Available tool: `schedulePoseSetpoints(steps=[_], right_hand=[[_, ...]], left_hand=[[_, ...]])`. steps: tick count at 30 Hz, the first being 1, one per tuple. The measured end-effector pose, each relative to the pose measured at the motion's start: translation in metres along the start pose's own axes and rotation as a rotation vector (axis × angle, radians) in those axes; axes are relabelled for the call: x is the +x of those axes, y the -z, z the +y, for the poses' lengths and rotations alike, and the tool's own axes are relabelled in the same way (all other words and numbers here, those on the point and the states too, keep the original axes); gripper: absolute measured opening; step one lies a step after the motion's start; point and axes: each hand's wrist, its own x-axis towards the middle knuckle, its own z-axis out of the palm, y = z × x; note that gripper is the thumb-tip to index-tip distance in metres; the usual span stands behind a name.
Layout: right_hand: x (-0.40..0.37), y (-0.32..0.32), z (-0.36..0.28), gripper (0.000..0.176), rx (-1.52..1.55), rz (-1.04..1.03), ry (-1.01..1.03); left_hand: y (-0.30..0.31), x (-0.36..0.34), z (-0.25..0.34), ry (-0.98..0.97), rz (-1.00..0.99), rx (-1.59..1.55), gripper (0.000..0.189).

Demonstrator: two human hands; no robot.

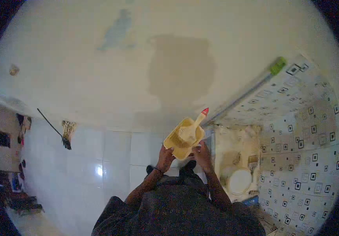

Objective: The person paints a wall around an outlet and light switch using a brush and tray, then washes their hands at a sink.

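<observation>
A yellow dustpan-like tray point(173, 141) is held up in front of my body. In it lies a pale brush point(193, 128) whose handle, with a red tip, points up to the right over the rim. My left hand point(165, 158) grips the tray's lower left edge. At its lower right side, my right hand point(203, 156) has its fingers closed on the tray. Parts of the fingers are hidden behind the tray.
A pale wall point(110, 86) rises ahead above a white tiled floor point(116, 151). A broom point(67, 133) leans at the left. A green-ended pole point(278, 66) lies along the patterned wall point(315, 157). A round white lid point(240, 181) is at the right.
</observation>
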Motion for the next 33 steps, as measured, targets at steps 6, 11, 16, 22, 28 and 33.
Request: schedulePoseSetpoints(steps=[6, 11, 16, 22, 28, 33], right_hand=[[-0.011, -0.247, -0.011, 0.046, -0.619, -0.327, 0.170], [-0.045, -0.416, -0.013, 0.052, -0.602, -0.180, 0.213], [-0.064, -0.564, -0.033, 0.041, -0.111, -0.379, 0.139], [-0.031, -0.662, -0.054, 0.028, -0.327, -0.401, 0.433], [-0.023, -0.695, -0.080, 0.038, -0.469, -0.298, 0.526], [-0.021, -0.743, -0.101, 0.033, -0.325, -0.421, 0.505]], left_hand=[[0.209, -0.086, 0.179, -0.101, 0.075, -0.100, 0.056], [0.347, -0.189, 0.315, -0.067, 0.155, -0.004, 0.058], [0.437, -0.255, 0.407, -0.080, 0.258, -0.007, 0.050], [0.494, -0.244, 0.454, -0.141, 0.313, -0.095, 0.049], [0.519, -0.205, 0.457, -0.172, 0.256, -0.301, 0.052], [0.564, -0.161, 0.481, -0.114, 0.183, -0.268, 0.047]])
